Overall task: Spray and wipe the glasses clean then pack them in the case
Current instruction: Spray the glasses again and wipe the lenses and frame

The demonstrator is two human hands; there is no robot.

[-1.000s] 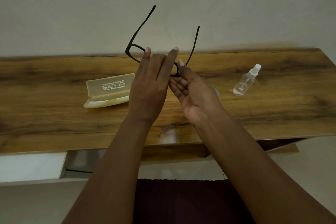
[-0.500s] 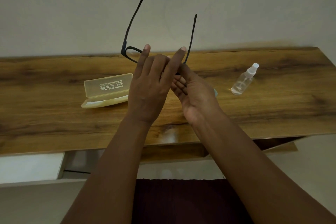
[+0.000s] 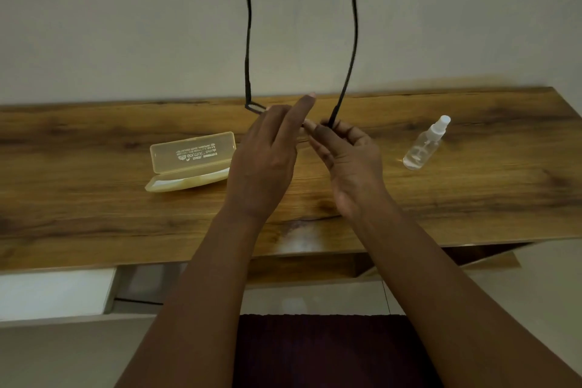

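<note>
The only print you had in view sat on the raised lid of the yellow case (image 3: pixel 192 153) lying open on the bench (image 3: pixel 94 198). It was white lettering, and from your side it read upside down. The largest word looked something like "EOUTHA", though you could not have been sure of every letter, with a small emblem beside it. Smaller lines above and below, some of them perhaps digits, were too fine and blurred to read. The spray bottle (image 3: pixel 423 148) showed no label you could read.
</note>
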